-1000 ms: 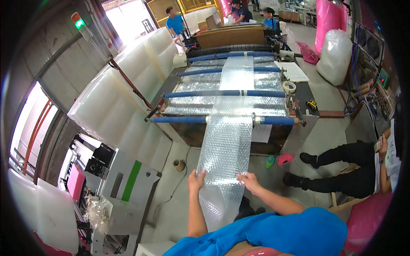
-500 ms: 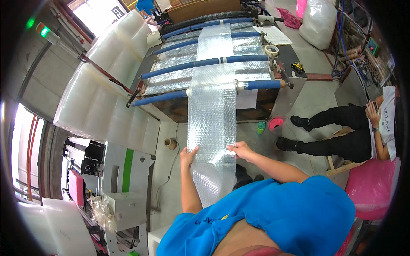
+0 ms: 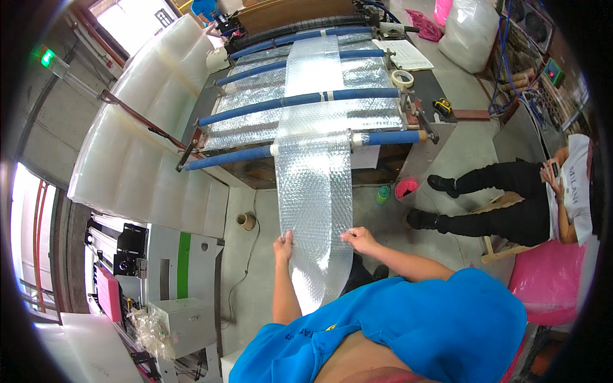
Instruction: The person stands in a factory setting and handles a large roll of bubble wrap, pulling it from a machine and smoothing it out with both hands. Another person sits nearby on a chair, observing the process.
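Note:
A long strip of clear bubble wrap runs over the blue rollers of a machine and hangs down toward me. My left hand pinches its left edge, thumb on top. At about the same height, my right hand grips the right edge between thumb and fingers. Below my hands the strip continues down to my blue shirt, where its end is hidden. The front blue roller carries the strip, with pale collars close to its two edges.
Large wrapped rolls stand left of the machine. A white machine with a green stripe is at lower left. A seated person is at right, near a green bottle and pink container. Tape lies on the machine.
My hands have come slightly lower in the picture, still on the strip's two edges. The whole view has shifted a little. The seated person's hands have moved slightly.

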